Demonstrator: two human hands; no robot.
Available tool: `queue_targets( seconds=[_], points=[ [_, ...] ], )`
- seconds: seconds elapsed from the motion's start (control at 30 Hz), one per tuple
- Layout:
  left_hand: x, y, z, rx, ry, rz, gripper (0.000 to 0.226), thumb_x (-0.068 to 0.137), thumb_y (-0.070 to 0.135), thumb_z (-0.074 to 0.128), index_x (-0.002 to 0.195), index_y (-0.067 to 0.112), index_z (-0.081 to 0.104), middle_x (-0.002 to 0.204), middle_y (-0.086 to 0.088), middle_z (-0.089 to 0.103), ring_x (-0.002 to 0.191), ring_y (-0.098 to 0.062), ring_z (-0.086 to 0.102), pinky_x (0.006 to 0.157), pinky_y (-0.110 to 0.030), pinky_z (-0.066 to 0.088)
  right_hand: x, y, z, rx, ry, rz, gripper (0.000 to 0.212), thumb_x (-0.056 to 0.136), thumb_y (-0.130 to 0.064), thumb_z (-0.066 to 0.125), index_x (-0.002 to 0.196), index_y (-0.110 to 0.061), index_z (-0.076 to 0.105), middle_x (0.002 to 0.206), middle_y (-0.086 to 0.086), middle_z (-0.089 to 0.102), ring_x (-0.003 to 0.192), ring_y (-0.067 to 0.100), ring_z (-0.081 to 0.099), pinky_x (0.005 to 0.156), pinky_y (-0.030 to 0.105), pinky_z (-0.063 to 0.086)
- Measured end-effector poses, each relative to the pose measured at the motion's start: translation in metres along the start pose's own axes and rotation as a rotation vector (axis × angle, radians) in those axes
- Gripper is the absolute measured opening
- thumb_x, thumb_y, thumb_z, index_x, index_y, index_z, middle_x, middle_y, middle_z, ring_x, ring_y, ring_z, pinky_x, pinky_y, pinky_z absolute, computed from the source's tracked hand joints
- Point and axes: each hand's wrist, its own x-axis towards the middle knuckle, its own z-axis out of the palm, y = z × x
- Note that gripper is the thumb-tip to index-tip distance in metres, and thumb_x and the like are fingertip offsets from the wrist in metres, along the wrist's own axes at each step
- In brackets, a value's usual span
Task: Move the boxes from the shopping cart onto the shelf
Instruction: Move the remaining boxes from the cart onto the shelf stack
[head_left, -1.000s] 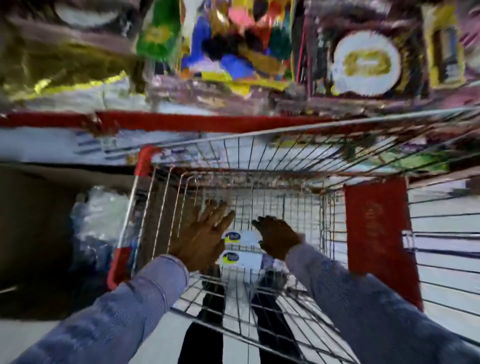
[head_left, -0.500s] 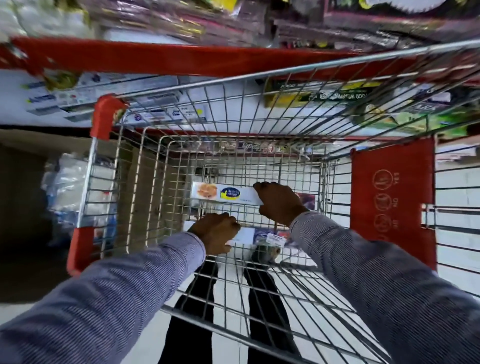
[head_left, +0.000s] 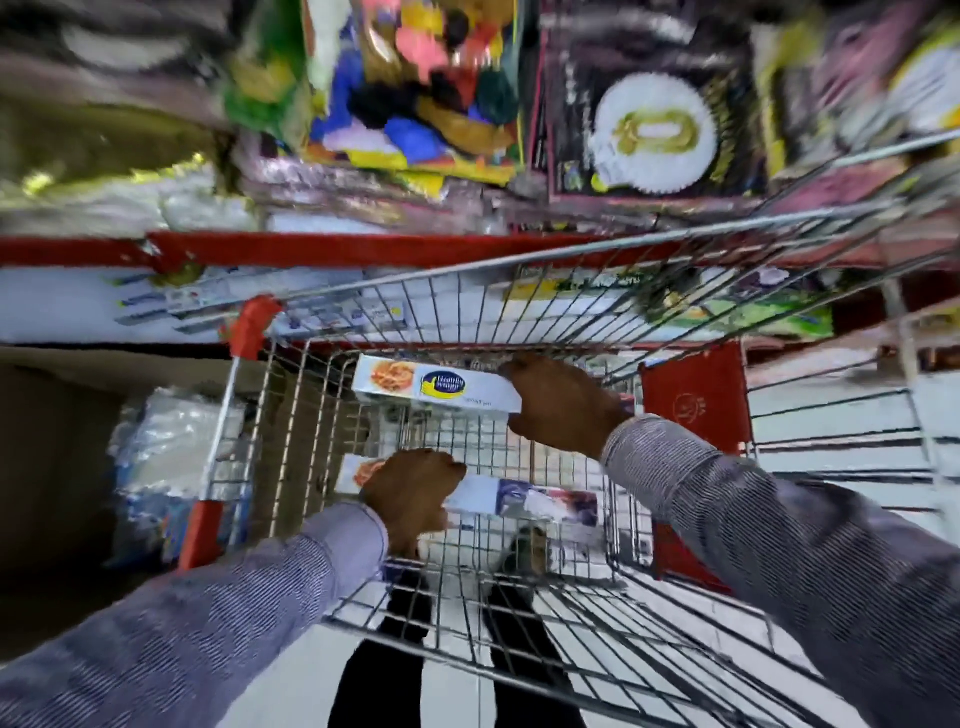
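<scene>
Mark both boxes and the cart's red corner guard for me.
upper box (head_left: 441, 387): head view, on its blue logo.
lower box (head_left: 480, 493): head view, white face right of the left hand.
red corner guard (head_left: 252, 327): head view, its middle.

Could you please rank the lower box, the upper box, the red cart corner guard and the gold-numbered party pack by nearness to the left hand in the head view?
From the left hand:
1. Lower box, in its grasp.
2. Upper box, just above, in the right hand.
3. Red cart corner guard, up-left on the rim.
4. Gold-numbered party pack, high up on the shelf.
</scene>
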Motion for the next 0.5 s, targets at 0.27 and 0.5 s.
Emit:
queue_targets(
  seconds=[0.27, 0.5],
  points=[
    [-0.098, 0.043, -0.17, 0.157, 0.396, -0.037, 0.049, 0.061, 0.044, 0.077, 0.103, 0.02, 0.071, 0.095, -0.006, 0.075, 0.09, -0.03, 0.068, 0.07, -0.033, 0.051, -0.035, -0.046, -0.186, -0.075, 0.167, -0.155, 0.049, 0.077, -0.025, 0.069, 0.123, -0.011, 0.059, 0.116, 0.015, 0.059, 0.109, 0.033, 0.059, 0.089, 0.043, 0.052],
    [-0.158, 0.071, -0.3, 0.229, 0.604, -0.106, 0.067, 0.049, 0.064, 0.07, 0.106, 0.029, 0.07, 0.096, 0.004, 0.075, 0.091, -0.02, 0.068, 0.073, -0.032, 0.053, -0.077, -0.096, -0.341, -0.187, 0.296, -0.218, 0.03, 0.08, -0.023, 0.069, 0.107, -0.011, 0.063, 0.104, 0.016, 0.065, 0.093, 0.032, 0.063, 0.078, 0.042, 0.054]
  ],
)
